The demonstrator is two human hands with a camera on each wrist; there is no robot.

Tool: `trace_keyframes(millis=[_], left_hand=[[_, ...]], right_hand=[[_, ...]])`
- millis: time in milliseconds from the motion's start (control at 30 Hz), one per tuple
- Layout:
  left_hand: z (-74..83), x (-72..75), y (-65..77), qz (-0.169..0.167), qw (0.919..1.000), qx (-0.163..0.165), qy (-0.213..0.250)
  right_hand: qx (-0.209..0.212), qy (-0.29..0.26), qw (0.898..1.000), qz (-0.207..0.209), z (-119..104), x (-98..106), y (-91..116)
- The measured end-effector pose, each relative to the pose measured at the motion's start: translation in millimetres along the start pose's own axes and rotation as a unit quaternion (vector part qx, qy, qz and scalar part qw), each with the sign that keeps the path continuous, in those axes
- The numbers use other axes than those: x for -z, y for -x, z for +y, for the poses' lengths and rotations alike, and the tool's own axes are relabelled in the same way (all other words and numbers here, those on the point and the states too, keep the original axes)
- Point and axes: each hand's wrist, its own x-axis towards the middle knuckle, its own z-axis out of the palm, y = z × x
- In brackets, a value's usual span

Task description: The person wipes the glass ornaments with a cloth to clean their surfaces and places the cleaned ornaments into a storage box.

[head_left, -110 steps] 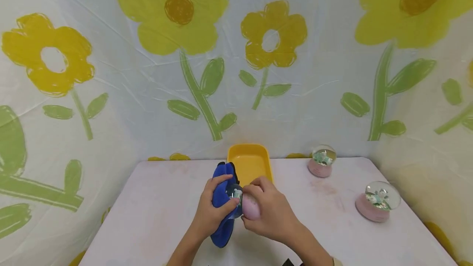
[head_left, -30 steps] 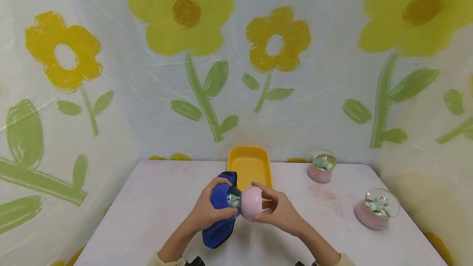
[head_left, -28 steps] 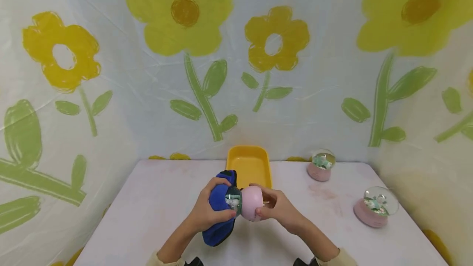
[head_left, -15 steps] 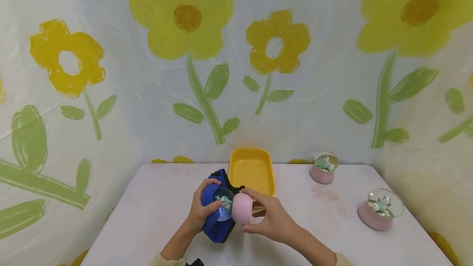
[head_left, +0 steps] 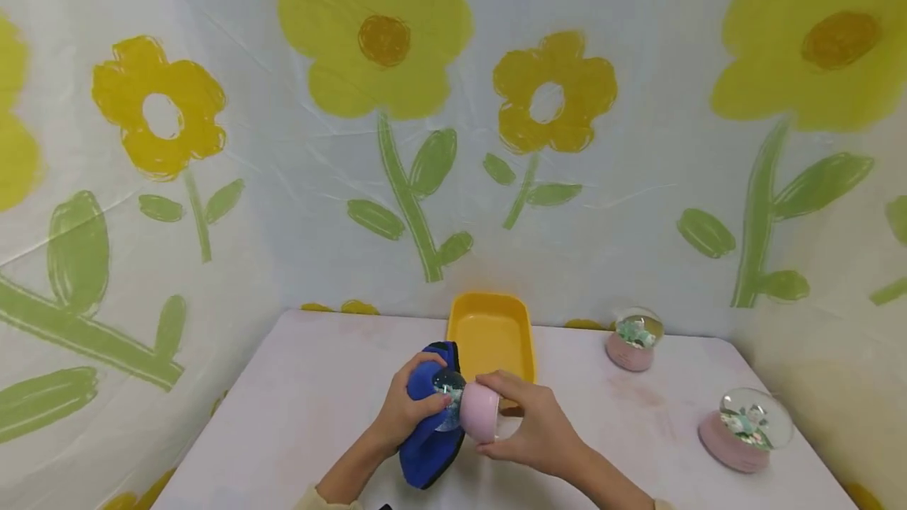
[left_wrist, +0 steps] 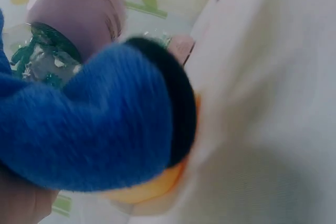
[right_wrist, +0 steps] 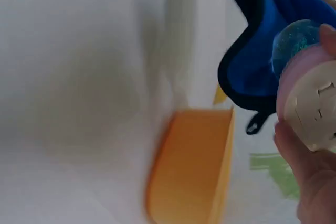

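Note:
Between the two hands a snow globe lies sideways above the table, its pink base [head_left: 478, 413] to the right and its clear dome [head_left: 449, 398] to the left. My left hand [head_left: 400, 414] grips a blue cloth [head_left: 429, 459] with dark edging and holds it around the dome, thumb on the glass. In the left wrist view the folded cloth [left_wrist: 94, 124] hides part of the dome. My right hand [head_left: 542, 430] holds the base by its rim, fingers above and thumb below. The right wrist view shows the base's pale underside [right_wrist: 317, 103] with small slots.
A yellow tray [head_left: 527, 329] stands behind the hands near the back wall. Two more snow globes with pink bases are on the right: one farther back [head_left: 633, 341], one nearer [head_left: 740, 435]. A flower-printed sheet [head_left: 638, 140] surrounds the table [head_left: 283, 392].
The right hand has gone from covering the base to holding its rim. Since half a second ago the dome has turned and shows less. The head view has shifted slightly.

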Motion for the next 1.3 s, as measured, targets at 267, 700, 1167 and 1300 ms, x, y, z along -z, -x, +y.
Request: trace_keyframes(millis=[267, 700, 1167, 1300], left_hand=[[14.5, -0.3, -5.3, -0.011, 0.9853, -0.128, -0.113], [13.9, -0.8, -5.5, 0.047, 0.9935, -0.041, -0.095], [11.1, -5.9, -5.9, -0.005, 0.9893, -0.105, -0.101], [1.8, -6.2, 7.5, -0.065, 0.9919, -0.105, -0.031]], right_hand=[[-0.268, -0.341, 0.901, 0.000, 5, 2, -2], [0.100, 0.092, 0.990, 0.044, -6, -7, 3], [-0.018, -0.183, 0.983, -0.024, 10, 14, -1], [-0.148, -0.381, 0.907, -0.104, 25, 12, 9]])
